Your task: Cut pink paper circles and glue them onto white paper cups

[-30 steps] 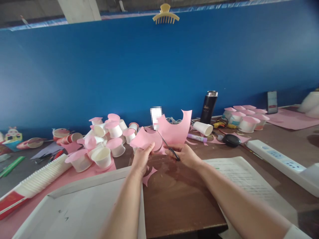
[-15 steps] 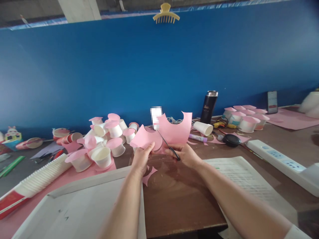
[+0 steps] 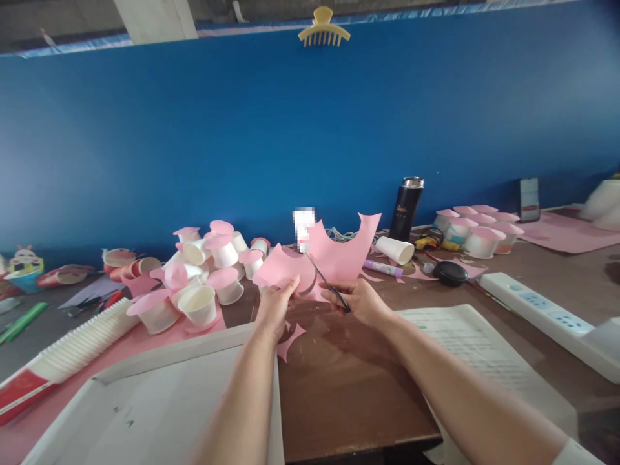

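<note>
My left hand (image 3: 279,302) pinches a sheet of pink paper (image 3: 283,268) at its lower edge, thumb on top. Round bites are cut out of the sheet's upper side. In my right hand (image 3: 358,300) is a pair of scissors (image 3: 334,292), its dark handle by my fingers and its blades across the paper. A curved cut runs through the sheet near the blades, and the right part of the paper (image 3: 341,258) stands up beyond them. A small pink scrap (image 3: 291,342) lies on the table below my left hand.
Paper cups with pink discs (image 3: 225,284) crowd the left, beside a long stack of cups (image 3: 87,345). At the right are a black flask (image 3: 407,210), a glue stick (image 3: 382,268), a tipped cup (image 3: 394,250), a black round object (image 3: 450,272) and a power strip (image 3: 547,316).
The right part of the pink paper has bent and swung a little to the right, and the cut gap near the scissors looks wider. My hands stay almost in place.
</note>
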{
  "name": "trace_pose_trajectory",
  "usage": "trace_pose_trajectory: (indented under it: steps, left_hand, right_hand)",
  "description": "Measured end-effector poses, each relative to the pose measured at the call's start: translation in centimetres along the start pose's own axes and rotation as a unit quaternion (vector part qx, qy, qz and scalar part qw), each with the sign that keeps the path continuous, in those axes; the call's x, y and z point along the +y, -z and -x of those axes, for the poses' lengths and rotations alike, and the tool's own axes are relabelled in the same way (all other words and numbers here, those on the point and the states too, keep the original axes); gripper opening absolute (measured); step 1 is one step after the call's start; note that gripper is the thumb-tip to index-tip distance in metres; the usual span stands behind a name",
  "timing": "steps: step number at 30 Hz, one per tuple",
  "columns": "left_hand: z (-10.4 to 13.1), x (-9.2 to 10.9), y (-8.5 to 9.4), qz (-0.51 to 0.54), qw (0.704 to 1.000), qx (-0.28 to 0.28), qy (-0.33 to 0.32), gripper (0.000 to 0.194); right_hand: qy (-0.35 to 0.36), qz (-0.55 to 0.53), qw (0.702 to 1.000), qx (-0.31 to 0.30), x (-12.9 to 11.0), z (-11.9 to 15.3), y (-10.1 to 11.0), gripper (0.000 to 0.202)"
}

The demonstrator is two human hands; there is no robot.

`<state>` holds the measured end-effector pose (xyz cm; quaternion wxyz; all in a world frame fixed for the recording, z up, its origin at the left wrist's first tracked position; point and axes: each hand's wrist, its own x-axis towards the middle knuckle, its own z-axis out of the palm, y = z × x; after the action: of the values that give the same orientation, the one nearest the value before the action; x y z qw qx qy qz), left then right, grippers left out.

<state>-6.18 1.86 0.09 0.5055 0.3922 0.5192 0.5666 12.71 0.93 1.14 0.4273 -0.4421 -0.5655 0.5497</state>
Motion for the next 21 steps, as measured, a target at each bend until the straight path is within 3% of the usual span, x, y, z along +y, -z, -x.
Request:
trace_pose_trajectory:
  steps: [9, 17, 21]
  left_hand:
    - [-0.19, 0.0, -0.11, 0.019, 1.0, 0.001, -0.018, 0.04]
    - [-0.08, 0.05, 0.42, -0.117, 0.991, -0.01, -0.067, 0.045]
    - [0.11, 0.13, 0.46, -0.114, 0.99, -0.03, -0.073, 0.044]
  right_hand:
    - [0.001, -0.002, 1.0, -0.017, -0.04, -0.03, 0.01, 0.064]
    - [0.013, 0.027, 0.999, -0.021, 0.38, -0.2, 0.36, 0.058]
    - [0.017, 0.03, 0.999, -0.019, 0.49, -0.2, 0.51, 0.058]
